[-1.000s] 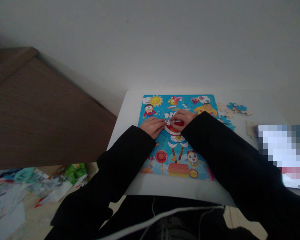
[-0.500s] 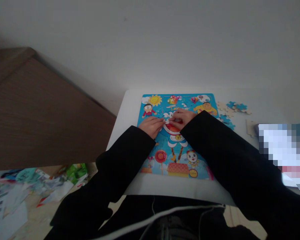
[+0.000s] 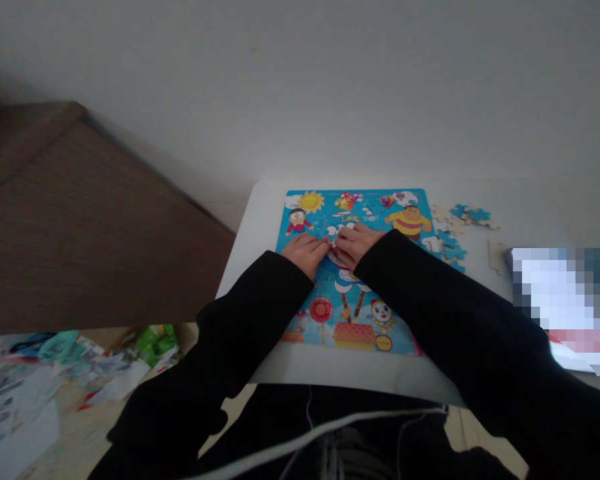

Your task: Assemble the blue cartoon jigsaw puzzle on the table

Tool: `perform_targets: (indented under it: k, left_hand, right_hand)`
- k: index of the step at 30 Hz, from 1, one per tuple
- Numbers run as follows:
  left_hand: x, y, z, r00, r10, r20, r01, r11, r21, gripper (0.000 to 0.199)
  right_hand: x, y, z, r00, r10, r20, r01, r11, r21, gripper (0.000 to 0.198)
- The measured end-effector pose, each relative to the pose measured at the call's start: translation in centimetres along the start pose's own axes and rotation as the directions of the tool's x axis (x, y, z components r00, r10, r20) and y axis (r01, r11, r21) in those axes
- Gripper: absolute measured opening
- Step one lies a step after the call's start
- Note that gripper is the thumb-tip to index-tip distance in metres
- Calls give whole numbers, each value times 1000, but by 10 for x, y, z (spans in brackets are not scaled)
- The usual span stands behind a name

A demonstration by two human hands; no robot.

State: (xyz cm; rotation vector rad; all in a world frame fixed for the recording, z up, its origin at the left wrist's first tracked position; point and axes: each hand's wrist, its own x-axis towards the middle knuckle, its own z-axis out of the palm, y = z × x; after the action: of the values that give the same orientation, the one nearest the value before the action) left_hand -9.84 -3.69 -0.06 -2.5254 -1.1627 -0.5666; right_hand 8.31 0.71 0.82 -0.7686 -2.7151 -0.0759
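Observation:
A colourful cartoon jigsaw puzzle (image 3: 305, 328) lies flat on a white table, mostly filled in. My left hand (image 3: 306, 253) rests on its left-middle part, fingers bent together and tips pressed down. Right beside it, my right hand (image 3: 356, 244) covers the big cartoon face at the centre, its fingers curled and closed. The fingertips of both hands almost meet at a small pale puzzle piece (image 3: 333, 246), which they largely hide. Whether this piece is fully seated I cannot tell.
Loose puzzle pieces (image 3: 473, 215), some blue and some showing bare wood, lie right of the puzzle on the table (image 3: 265, 207). Further right is a pixelated device or sheet (image 3: 560, 293). A brown wooden panel (image 3: 110, 233) stands left; papers and bags (image 3: 155, 343) litter the floor below.
My right hand has moved slightly left and down, its fingers more curled over the face. The left hand stays nearly in place. The camera view has shifted a little.

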Motion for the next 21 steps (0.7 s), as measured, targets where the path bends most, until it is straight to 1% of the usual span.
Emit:
perform_targets:
  k: [3,6,8,11,13,15,18,21]
  left_hand:
    - [2,1,-3,999,-21,-49,20,999,-38,23]
    - [0,0,-6,989,-51,-139,37,994,-107,17]
    - [-3,-2,-7,981,-106,-160,82,985,-149,14]
    - [-8,-7,-7,967,-195,-165,163,969,-186,16]
    - [-10,-9,-6,964,-213,-160,182,965,-187,18]
    - [-10,-11,-5,969,-198,-145,170,968,-183,20]
    - [-10,-13,-4,975,-185,-124,162,970,-181,23]
    - [-10,-15,-2,973,-191,-130,162,966,-203,23]
  right_hand:
    - [-6,-2,1,998,39,-42,-41,999,-32,31]
    - [-15,-2,-12,994,78,-78,-82,996,-46,29]
    - [-26,0,-31,989,97,-113,-100,995,-18,27]
    - [-49,2,-67,968,168,-187,-162,986,50,26]
    - [-67,1,-88,942,234,-242,-224,972,70,25]
    - [-86,-4,-99,911,295,-288,-277,955,101,22]
    - [-110,-14,-99,861,394,-322,-350,918,188,16]
    - [-125,-24,-82,811,482,-333,-403,871,279,15]
